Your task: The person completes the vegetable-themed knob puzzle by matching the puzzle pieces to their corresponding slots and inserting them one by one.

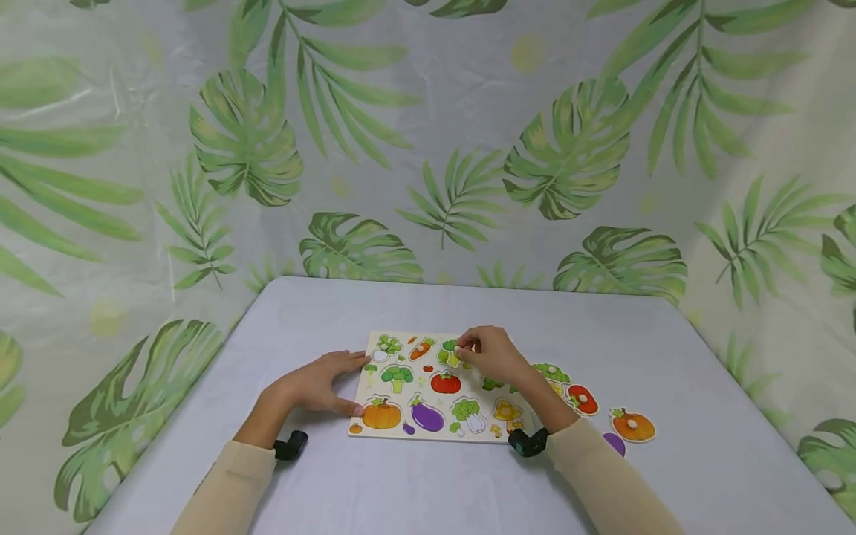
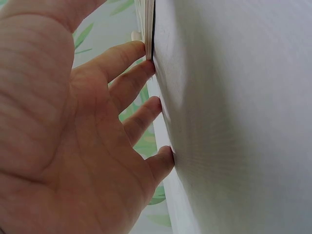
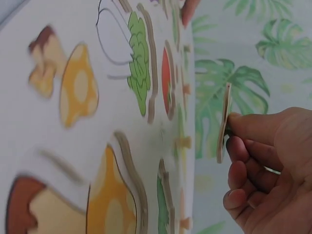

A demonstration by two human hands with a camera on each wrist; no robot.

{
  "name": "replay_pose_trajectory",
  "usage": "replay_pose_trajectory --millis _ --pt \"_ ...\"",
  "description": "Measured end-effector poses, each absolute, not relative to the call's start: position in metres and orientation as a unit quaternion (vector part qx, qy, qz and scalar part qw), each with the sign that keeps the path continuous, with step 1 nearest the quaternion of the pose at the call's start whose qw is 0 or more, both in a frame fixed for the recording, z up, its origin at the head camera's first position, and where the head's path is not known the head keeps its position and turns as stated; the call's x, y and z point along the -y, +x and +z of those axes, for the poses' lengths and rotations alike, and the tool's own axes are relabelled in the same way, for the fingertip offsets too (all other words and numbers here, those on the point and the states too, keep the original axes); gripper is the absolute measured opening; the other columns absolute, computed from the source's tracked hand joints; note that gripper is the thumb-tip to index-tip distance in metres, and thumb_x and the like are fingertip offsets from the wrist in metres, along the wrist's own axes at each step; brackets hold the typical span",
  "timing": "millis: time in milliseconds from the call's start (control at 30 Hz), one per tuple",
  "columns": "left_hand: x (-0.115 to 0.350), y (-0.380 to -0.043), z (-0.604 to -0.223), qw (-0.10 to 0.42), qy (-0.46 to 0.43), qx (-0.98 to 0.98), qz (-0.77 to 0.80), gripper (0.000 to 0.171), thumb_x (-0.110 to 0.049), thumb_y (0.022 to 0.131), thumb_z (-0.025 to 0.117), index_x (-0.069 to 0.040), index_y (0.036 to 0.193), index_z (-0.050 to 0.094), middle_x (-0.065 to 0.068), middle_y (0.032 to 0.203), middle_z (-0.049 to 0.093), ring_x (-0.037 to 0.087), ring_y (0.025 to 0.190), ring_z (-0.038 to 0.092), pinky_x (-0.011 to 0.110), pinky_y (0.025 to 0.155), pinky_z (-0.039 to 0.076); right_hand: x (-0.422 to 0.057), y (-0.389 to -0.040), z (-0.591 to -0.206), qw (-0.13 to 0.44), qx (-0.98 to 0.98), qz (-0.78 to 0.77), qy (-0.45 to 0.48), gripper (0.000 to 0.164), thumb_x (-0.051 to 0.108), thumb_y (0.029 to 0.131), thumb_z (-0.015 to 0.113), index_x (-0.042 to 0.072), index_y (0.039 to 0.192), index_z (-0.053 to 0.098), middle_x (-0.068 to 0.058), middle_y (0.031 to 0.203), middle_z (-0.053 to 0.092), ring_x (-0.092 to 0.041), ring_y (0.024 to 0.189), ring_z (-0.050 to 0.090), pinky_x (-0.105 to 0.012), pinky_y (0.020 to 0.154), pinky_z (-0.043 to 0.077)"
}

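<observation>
Puzzle piece (image 3: 223,126): thin, probably stiff, light; central pinch advisable, edges perhaps chip-prone. Held above board (image 1: 421,383) toward 12 o'clock, right hand (image 1: 495,357) pinching it with thumb and fingers. Left hand (image 1: 317,381) (fingers spread) touching board at 9 o'clock.

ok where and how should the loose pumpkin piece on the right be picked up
Pinch the loose pumpkin piece by the pale round knob near its middle, coming straight down from above. The piece appears to lie flat with the knob up, so its thin edge would probably be harder to get under.
</observation>
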State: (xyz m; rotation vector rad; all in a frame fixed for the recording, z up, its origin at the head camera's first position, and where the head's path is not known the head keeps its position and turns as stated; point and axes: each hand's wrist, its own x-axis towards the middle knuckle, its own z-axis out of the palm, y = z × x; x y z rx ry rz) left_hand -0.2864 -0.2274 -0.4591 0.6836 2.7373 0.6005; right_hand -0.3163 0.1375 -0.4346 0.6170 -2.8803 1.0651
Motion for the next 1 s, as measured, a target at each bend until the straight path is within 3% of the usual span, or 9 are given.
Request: replay_pose_trajectory --millis 333,567,1000 --pt "0.227 -0.284 -0.46 0.132 0.227 -0.942 0.21 0.101 -0.061 0.077 0.082 -0.023 0.16 0.04 0.006 0.17 0.031 0.04 0.158 0.021 0.068 0.124 0.021 -0.109 -0.318 -0.44 -0.014 0.915 0.34 0.216 0.007 0.02 0.096 0.074 0.014 0.098 0.077 0.004 0.082 0.065 -0.015 0.075 0.051 -0.026 0.065 0.043" --pt "0.226 -0.28 -0.461 0.135 0.223 -0.94 0.219 0.1 -0.059 0.077 0.084 -0.022 0.16 0.041 0.006 0.169 0.032 0.04 0.158 0.021 0.068 0.124 0.021 -0.086 -0.311 -0.439 -0.041 0.908 0.349 0.227 0.006 0.019 0.095 0.075 0.013 0.097 0.076 0.003 0.081 0.064 -0.016 0.072 0.051 -0.022 0.057 0.041" --pt "0.223 -0.28 -0.452 0.131 0.225 -0.942 0.214 0.099 -0.059 0.078 0.083 -0.021 0.16 0.041 0.007 0.169 0.032 0.041 0.158 0.021 0.068 0.124 0.02 -0.063 -0.31 -0.446 -0.047 0.899 0.337 0.276 0.007 0.018 0.096 0.075 0.012 0.099 0.077 0.005 0.084 0.068 -0.012 0.072 0.053 -0.022 0.063 0.045"
